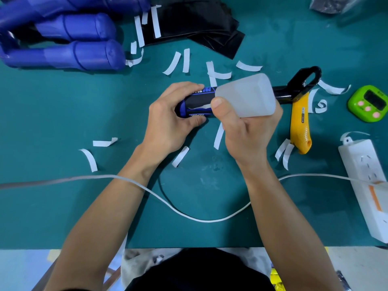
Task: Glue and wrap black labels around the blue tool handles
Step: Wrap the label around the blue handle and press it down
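Handle (pixel 196 101), blue, of the tool in work: lies crosswise on the green mat (pixel 63 206), partly covered by a black label (pixel 202 97), with a pale strip showing along the open seam.

- Left hand (pixel 168 114): clamped round the butt end of the handle, thumb on top, fingers curled under.
- Right hand (pixel 245 135): just right of the handle, wrapped round the glue bottle (pixel 249 95), thumb pressed on its side.
- Glue bottle: translucent, tipped neck-down toward the seam. The nozzle is hidden, so contact with the handle cannot be told.
- Shank (pixel 304 80): black metal, runs out right of the handle behind the bottle.
- Utility knife (pixel 299 127), yellow: right of the handle, under the shank.
- Spare labels (pixel 199 28): black stack well above the handle. Bare blue handles (pixel 63 38) are piled up and to the left.
- Backing strips (pixel 185 59), white: scattered all round the handle.

Step in hand, as judged: gluing the loose label edge. To do it well:
- Squeeze lightly and run a thin line just inside the seam, not a pool.
- Keep the left grip firm so the handle cannot roll.
- Keep the fingers clear of the wet line.
- Press the edge down at once, smoothing from the middle outward.

Excess glue would likely squeeze out and pick up the stray strips.
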